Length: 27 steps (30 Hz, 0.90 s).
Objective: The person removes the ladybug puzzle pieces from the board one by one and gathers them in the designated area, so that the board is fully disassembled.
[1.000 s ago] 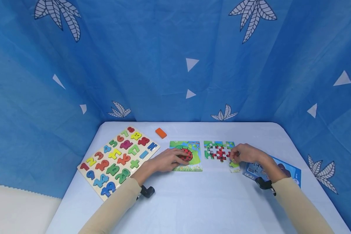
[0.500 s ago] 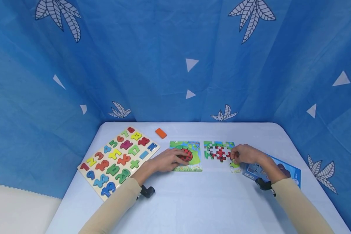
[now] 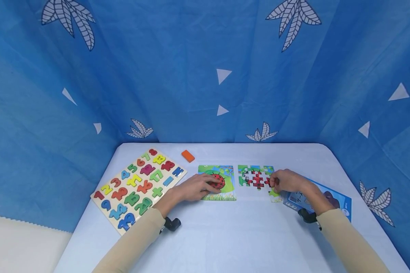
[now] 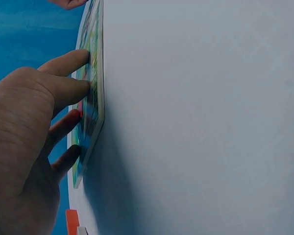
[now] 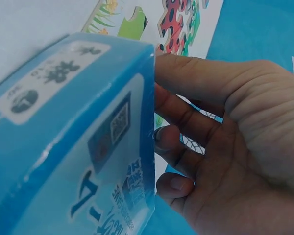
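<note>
My left hand [image 3: 194,187] rests on a ladybug picture board [image 3: 229,185], with several fingertips on its printed face in the left wrist view. To its right lies a jigsaw of the same ladybug picture [image 3: 258,181], with gaps between its pieces. At the jigsaw's right edge, my right hand [image 3: 288,180] pinches a green-and-yellow puzzle piece [image 3: 276,198] with curled fingers. In the right wrist view the blue box [image 5: 73,147] hides the fingertips of my right hand [image 5: 220,117], so the contact itself is not visible there.
A wooden number board [image 3: 136,185] with coloured numerals fills the left of the table. An orange block [image 3: 188,155] lies behind it. The blue box reaches under my right wrist. Blue patterned curtains [image 3: 191,76] hang behind the table.
The green-and-yellow puzzle piece has shifted slightly to the right at my right fingers. My right hand has dropped a touch; the left stays on the picture board.
</note>
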Each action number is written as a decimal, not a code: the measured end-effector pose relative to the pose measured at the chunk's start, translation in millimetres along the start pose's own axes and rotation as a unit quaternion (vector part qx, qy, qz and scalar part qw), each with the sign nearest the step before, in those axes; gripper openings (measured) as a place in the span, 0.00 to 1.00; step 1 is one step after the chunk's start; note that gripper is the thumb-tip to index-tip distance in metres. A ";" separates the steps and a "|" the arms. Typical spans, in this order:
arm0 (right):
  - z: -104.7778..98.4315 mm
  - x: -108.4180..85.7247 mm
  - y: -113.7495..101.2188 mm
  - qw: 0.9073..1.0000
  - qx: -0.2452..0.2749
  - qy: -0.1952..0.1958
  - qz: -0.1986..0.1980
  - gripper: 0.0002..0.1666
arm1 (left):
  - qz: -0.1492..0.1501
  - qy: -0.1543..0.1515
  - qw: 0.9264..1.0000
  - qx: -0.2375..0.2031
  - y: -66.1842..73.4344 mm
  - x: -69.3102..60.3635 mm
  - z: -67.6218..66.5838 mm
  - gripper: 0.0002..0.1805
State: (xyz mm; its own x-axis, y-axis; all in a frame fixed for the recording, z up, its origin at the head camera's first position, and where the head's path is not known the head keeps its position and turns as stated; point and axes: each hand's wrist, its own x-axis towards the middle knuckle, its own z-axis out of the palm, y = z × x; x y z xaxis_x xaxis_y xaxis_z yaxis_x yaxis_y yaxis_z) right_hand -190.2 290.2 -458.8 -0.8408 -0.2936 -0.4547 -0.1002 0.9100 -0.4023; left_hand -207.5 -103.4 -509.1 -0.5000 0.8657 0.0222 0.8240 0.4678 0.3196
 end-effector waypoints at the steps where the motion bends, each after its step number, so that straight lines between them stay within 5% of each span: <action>1: 0.2 0.6 -0.1 1.000 -0.003 0.000 0.001 0.08 | 0.000 0.000 1.000 0.000 -0.1 -0.1 0.0 0.19; 27: 2.5 6.3 -2.3 0.999 -0.022 -0.002 0.028 0.12 | -0.005 -0.006 1.000 0.000 0.9 -0.1 -2.3 0.21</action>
State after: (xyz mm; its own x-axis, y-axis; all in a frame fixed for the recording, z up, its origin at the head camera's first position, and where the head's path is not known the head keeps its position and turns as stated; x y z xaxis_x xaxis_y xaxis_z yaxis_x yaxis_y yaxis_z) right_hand -194.0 285.5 -462.7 -0.8436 -0.2432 -0.4787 -0.0770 0.9372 -0.3403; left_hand -207.3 -103.4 -506.6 -0.5048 0.8632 0.0075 0.8192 0.4763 0.3195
